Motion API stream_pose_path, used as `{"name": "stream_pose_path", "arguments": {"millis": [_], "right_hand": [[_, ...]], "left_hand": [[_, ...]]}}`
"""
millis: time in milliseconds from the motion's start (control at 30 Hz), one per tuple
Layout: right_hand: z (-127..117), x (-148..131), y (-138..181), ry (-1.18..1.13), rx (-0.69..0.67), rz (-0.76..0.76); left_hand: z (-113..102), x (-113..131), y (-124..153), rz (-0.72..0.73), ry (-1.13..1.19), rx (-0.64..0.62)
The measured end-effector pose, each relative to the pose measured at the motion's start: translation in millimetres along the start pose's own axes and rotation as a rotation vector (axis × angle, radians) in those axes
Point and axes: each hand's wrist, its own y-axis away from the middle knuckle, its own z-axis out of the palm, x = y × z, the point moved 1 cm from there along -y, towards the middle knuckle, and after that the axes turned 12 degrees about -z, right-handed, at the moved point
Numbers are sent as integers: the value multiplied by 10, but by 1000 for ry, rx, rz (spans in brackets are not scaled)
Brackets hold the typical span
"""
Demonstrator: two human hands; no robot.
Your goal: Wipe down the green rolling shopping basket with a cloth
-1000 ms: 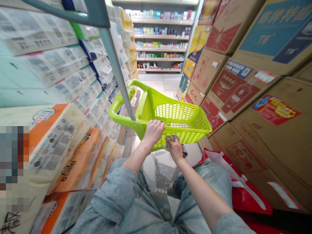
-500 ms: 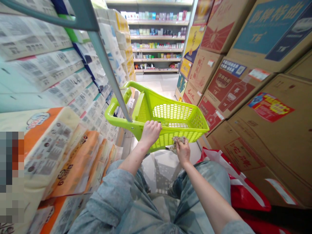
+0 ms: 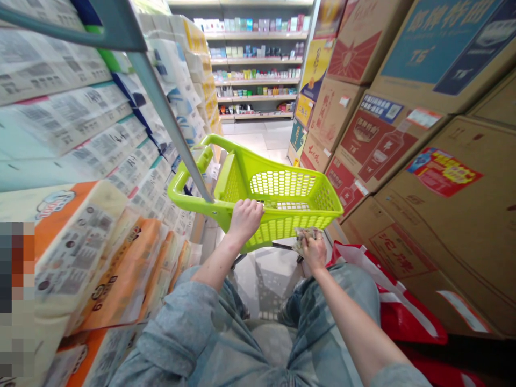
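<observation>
A lime-green plastic shopping cart basket (image 3: pixel 282 188) stands in the aisle straight ahead of me. My left hand (image 3: pixel 244 217) is closed over its near rim. My right hand (image 3: pixel 312 248) is closed on a crumpled cloth (image 3: pixel 303 234) held against the basket's near outer wall, towards its right corner. The basket's mesh inside looks bare. My knees in light jeans show below both arms.
Shelves of wrapped tissue packs (image 3: pixel 100 226) crowd the left, with a grey shelf post (image 3: pixel 169 118) leaning across. Stacked cardboard boxes (image 3: pixel 403 150) wall the right. A red bag (image 3: pixel 403 317) lies by my right leg. Far shelves (image 3: pixel 258 64) close off the tiled aisle.
My right hand with the cloth has slid rightward along the basket's near wall. My left hand has kept its grip on the rim. The view has shifted slightly.
</observation>
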Motion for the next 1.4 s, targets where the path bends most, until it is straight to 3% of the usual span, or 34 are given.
{"name": "stream_pose_path", "arguments": {"millis": [367, 533, 700, 900, 1100, 1300, 1400], "right_hand": [[144, -227, -176, -19, -57, -66], [108, -106, -9, -61, -116, -59], [35, 52, 24, -74, -9, 107], [91, 14, -179, -87, -1, 85], [55, 61, -89, -117, -78, 22], [-39, 205, -109, -83, 104, 273], [4, 218, -173, -100, 93, 284]], "left_hand": [[-5, 7, -5, -1, -33, 5], [-1, 8, -5, 2, -43, 5], [-2, 9, -2, 5, -40, 4], [-10, 5, -4, 6, -23, 5], [-21, 7, -3, 2, -29, 6], [-27, 17, 0, 10, -35, 10], [-28, 15, 1, 11, -50, 20]]}}
